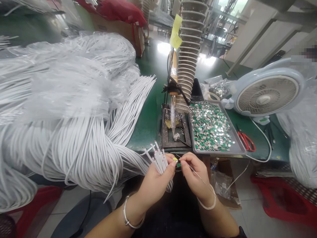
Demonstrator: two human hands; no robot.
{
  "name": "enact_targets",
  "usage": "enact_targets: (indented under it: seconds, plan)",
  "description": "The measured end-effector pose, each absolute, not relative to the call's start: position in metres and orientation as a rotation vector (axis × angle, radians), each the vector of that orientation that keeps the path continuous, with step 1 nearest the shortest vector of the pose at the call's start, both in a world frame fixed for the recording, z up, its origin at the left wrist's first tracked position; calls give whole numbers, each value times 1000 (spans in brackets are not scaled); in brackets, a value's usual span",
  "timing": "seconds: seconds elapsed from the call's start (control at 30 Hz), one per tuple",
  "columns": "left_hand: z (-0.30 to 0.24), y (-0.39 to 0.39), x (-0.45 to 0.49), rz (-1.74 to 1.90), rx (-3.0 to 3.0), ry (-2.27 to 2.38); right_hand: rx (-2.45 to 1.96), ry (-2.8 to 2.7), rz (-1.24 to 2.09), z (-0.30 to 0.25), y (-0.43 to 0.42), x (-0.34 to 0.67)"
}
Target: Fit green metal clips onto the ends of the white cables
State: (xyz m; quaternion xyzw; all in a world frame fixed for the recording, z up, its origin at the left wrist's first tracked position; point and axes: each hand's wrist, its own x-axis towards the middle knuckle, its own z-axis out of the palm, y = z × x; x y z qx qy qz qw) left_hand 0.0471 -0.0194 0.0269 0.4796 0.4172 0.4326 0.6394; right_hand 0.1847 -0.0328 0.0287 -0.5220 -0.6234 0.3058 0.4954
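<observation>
Left hand: closed around bundled white insulated cables.
Right hand: pinched on small green component, partly hidden.
Beside: grey metal tray of green-and-silver chips.

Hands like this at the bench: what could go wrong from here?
Two likely risks. The small green part pinched in the right hand is tiny and could slip and be lost. The white cable ends fanned out from the left hand could swing into the soldering iron standing just ahead, which may be hot, though the picture can't confirm that.
</observation>
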Motion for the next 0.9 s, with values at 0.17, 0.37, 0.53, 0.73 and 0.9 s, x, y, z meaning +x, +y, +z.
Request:
enact_targets:
  seconds: [0.17,0.37,0.53,0.73,0.9]
  plan:
    - [24,-19,47,1010,1123,966,-1235,-1470,814,27,-35,180]
    - [21,-21,47,1026,1106,936,-1230,-1404,926,27,-37,179]
    - [20,-21,47,1027,1124,929,-1233,-1393,964,26,-37,181]
    - [21,-22,48,1025,1128,938,-1219,-1355,1035,25,-38,182]
    - [21,-21,49,1028,1130,934,-1169,-1263,1145,23,-38,182]
